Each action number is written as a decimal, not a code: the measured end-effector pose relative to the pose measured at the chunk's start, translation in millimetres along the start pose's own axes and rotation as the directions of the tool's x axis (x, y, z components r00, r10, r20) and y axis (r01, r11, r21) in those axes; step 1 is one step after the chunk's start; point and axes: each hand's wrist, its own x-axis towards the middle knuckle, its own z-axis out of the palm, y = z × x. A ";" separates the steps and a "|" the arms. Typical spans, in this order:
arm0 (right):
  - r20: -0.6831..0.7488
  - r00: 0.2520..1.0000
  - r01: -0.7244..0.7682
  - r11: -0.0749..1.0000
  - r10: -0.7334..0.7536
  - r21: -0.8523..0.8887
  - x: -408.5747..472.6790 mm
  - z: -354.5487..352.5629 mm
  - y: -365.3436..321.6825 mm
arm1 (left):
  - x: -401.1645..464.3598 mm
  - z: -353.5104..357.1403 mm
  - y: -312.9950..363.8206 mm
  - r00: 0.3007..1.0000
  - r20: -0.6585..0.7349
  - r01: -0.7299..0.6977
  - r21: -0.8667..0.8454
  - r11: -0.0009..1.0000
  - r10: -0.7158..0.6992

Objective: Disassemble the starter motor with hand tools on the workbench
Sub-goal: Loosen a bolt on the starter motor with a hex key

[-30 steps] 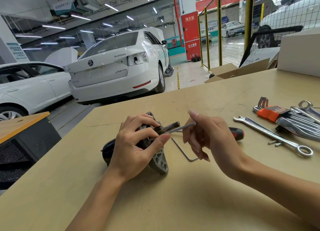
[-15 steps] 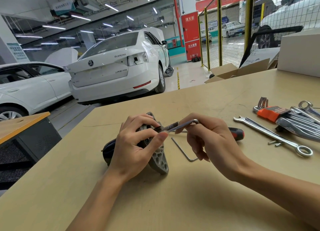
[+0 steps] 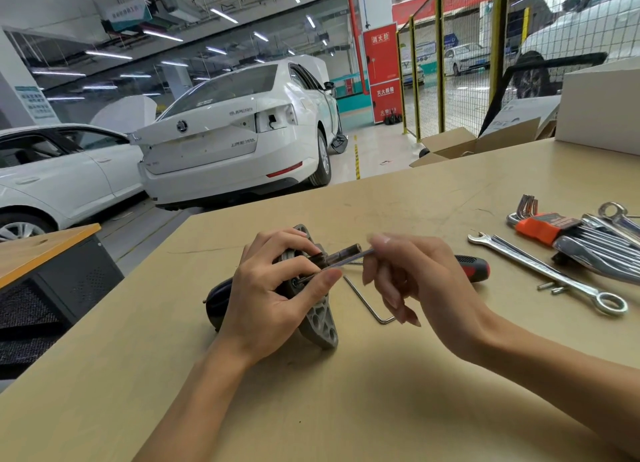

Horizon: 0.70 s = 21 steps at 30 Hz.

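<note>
Both my hands are on the starter motor job at the near middle of the surface.

My left hand [image 3: 273, 288] has its grip wrapped around the starter motor [image 3: 313, 309], which lies on the tan surface [image 3: 346, 409] with its grey flange facing right. My right hand [image 3: 415, 281] has its grip pinched on a slim hex key [image 3: 343, 259] reaching into the motor's end. A second hex key [image 3: 367, 302] lies just beside the motor, a screwdriver [image 3: 472, 268] behind my right hand, and a combination wrench [image 3: 547, 272] and hex key set [image 3: 554, 227] lie well to the right.
</note>
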 end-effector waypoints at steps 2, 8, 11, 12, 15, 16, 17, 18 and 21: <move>0.007 0.999 0.035 0.999 -0.034 -0.020 -1.0 -0.5 1.2 | 0.3 0.3 0.2 1.000 -0.003 0.000 0.002 1.000 0.000; -0.004 0.999 0.053 0.997 -0.053 -0.050 -0.6 -0.8 2.7 | -0.1 -0.6 0.0 1.000 -0.002 0.020 -0.028 0.999 -0.020; -0.025 0.998 0.049 0.997 -0.051 -0.062 0.0 0.1 2.6 | 0.1 -0.4 -0.5 1.000 -0.010 0.009 -0.024 1.000 -0.009; -0.045 0.998 0.042 0.997 -0.045 -0.062 0.5 -0.1 3.4 | 0.3 -0.2 -0.7 1.000 -0.012 0.006 -0.023 1.000 -0.006; -0.131 0.991 -0.046 0.998 0.041 -0.037 3.3 -2.9 5.1 | 0.6 0.4 -0.5 1.000 -0.015 0.003 -0.019 1.000 -0.004; -0.147 0.986 -0.079 0.997 0.076 -0.016 4.6 -4.3 5.4 | 0.7 0.4 -0.4 1.000 -0.017 0.002 -0.015 1.000 -0.002; -0.149 0.984 -0.101 0.995 0.102 0.008 5.6 -5.3 5.0 | 0.7 0.5 -0.4 1.000 -0.017 0.000 -0.012 1.000 0.000; -0.143 0.983 -0.114 0.993 0.117 0.032 6.4 -6.0 4.8 | 0.7 0.4 -0.6 1.000 -0.017 -0.002 -0.008 1.000 0.002; -0.084 0.990 -0.106 0.991 0.113 0.082 6.4 -3.8 2.9 | 0.2 0.3 -0.8 1.000 -0.012 -0.007 -0.002 1.000 0.007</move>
